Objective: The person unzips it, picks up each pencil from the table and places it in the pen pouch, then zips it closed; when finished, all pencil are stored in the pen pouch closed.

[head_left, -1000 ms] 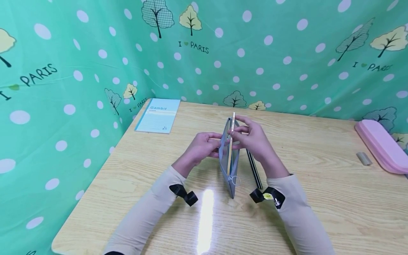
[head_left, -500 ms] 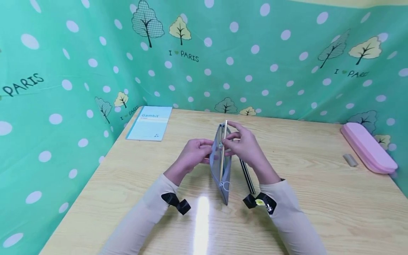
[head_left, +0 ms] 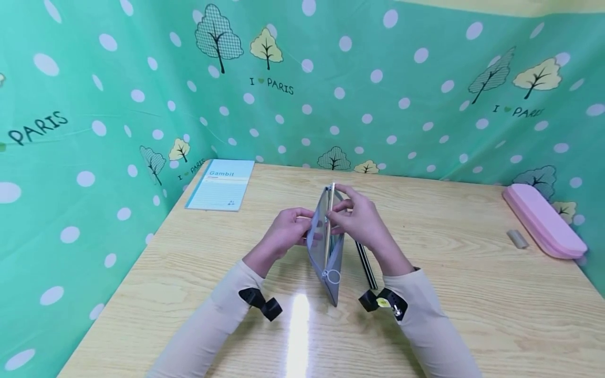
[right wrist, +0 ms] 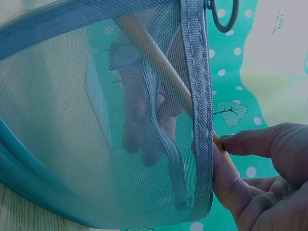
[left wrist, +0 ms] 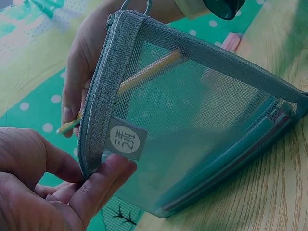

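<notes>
A grey-blue mesh zip pouch (head_left: 315, 247) stands on edge, its zipped mouth open. My left hand (head_left: 285, 231) holds the pouch at its zipper edge, with the thumb on one side and fingers against a small cloth label (left wrist: 126, 139) in the left wrist view. Between thumb and fingers my right hand (head_left: 361, 218) pinches one end of a yellow pencil (left wrist: 151, 71). Most of the pencil's length shows through the mesh, slanting inside the pouch; the pinched end sticks out past the zipper. A round ring (head_left: 333, 276) hangs from the zip pull.
On the wooden table (head_left: 439, 262), a slim black-and-white striped stick (head_left: 366, 265) lies just right of the pouch. A blue notebook (head_left: 221, 186) lies at back left. At far right are a pink case (head_left: 543, 220) and a grey eraser (head_left: 517, 239). A green dotted curtain (head_left: 402, 131) hangs behind.
The head view has shifted, so everything sits lower and further left. Both hands keep their hold on pouch and pencil, and the pencil's top end stands slightly closer to the pouch's far edge.
</notes>
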`<state>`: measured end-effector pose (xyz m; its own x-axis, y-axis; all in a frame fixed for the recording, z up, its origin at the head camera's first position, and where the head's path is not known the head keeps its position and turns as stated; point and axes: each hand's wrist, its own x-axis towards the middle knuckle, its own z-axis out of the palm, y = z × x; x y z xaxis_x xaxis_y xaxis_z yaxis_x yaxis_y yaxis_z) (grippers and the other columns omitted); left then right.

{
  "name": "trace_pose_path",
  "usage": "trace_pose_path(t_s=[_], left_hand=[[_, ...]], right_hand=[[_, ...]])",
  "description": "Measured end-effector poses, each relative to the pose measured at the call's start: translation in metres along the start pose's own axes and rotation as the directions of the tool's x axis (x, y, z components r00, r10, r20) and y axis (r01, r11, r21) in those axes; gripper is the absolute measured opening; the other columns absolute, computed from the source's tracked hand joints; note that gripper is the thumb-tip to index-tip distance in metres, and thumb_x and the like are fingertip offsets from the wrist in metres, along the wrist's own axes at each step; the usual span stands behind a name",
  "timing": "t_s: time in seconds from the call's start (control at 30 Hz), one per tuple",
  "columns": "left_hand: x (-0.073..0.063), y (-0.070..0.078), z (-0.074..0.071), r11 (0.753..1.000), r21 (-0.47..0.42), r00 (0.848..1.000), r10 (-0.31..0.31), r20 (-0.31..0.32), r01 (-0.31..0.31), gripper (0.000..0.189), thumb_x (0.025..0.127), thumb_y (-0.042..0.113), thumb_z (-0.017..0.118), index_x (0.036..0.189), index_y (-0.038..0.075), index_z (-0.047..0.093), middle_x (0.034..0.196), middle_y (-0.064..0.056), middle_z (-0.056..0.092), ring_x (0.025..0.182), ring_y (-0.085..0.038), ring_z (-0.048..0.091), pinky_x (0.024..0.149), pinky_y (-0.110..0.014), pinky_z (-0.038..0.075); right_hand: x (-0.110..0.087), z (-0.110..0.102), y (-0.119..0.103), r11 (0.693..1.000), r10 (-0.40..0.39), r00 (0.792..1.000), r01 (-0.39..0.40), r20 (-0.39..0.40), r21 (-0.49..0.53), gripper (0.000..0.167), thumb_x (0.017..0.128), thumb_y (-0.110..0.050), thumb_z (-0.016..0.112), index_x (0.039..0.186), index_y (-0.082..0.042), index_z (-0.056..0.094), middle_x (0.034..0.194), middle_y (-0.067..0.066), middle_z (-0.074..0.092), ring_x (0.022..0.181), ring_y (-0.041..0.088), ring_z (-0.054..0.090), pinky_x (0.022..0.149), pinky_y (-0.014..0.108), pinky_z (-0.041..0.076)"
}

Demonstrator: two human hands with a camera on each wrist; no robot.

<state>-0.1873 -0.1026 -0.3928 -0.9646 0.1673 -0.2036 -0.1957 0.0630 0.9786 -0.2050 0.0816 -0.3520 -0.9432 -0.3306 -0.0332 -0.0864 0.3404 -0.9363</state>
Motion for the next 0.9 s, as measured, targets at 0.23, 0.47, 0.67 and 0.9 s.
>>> trace_pose_path(t_s=[0.23, 0.47, 0.67, 0.9], left_hand=[[-0.0004, -0.0004, 0.0004, 1.0, -0.009, 1.0, -0.003, 0.009, 0.003, 0.032, 0.1, -0.001, 0.049, 0.129, -0.009, 0.06, 0.12, -0.025, 0.072, 0.097, -0.037, 0.076, 0.078, -0.038, 0.067], [0.0, -0.0013, 0.0, 1.0, 0.008, 1.0, -0.003, 0.004, 0.003, 0.032, 0.1, 0.0, 0.05, 0.129, -0.008, 0.06, 0.12, -0.024, 0.072, 0.099, -0.038, 0.075, 0.078, -0.038, 0.067], [0.0002, -0.0007, -0.0003, 1.0, 0.012, 1.0, -0.001, 0.004, 0.001, 0.032, 0.101, 0.001, 0.05, 0.129, -0.008, 0.06, 0.12, -0.024, 0.073, 0.099, -0.037, 0.075, 0.078, -0.038, 0.067], [0.0, 0.0001, -0.0004, 1.0, -0.008, 1.0, -0.003, 0.002, 0.003, 0.029, 0.101, 0.001, 0.049, 0.126, -0.008, 0.061, 0.117, -0.025, 0.073, 0.09, -0.03, 0.077, 0.076, -0.038, 0.067]], right_hand=[[-0.002, -0.0005, -0.001, 0.999, 0.021, 1.0, -0.021, 0.002, -0.035, 0.073, 0.096, 0.003, 0.066, 0.16, -0.002, 0.031, 0.115, 0.03, 0.066, 0.079, 0.029, 0.076, 0.07, 0.035, 0.067], [-0.0017, -0.0013, -0.0018, 0.999, 0.02, 1.0, -0.019, 0.011, -0.046, 0.071, 0.096, 0.003, 0.065, 0.159, -0.002, 0.033, 0.115, 0.03, 0.066, 0.076, 0.025, 0.075, 0.07, 0.035, 0.067], [-0.0007, -0.0032, 0.0015, 0.998, 0.008, 1.0, -0.008, 0.009, -0.06, 0.063, 0.098, 0.003, 0.062, 0.157, -0.001, 0.037, 0.114, 0.03, 0.068, 0.075, 0.022, 0.074, 0.072, 0.034, 0.067], [-0.0029, -0.0069, 0.0, 0.999, 0.003, 1.0, -0.003, 0.001, -0.043, 0.061, 0.099, 0.001, 0.059, 0.156, -0.001, 0.038, 0.117, 0.033, 0.067, 0.082, 0.028, 0.075, 0.074, 0.036, 0.067]])
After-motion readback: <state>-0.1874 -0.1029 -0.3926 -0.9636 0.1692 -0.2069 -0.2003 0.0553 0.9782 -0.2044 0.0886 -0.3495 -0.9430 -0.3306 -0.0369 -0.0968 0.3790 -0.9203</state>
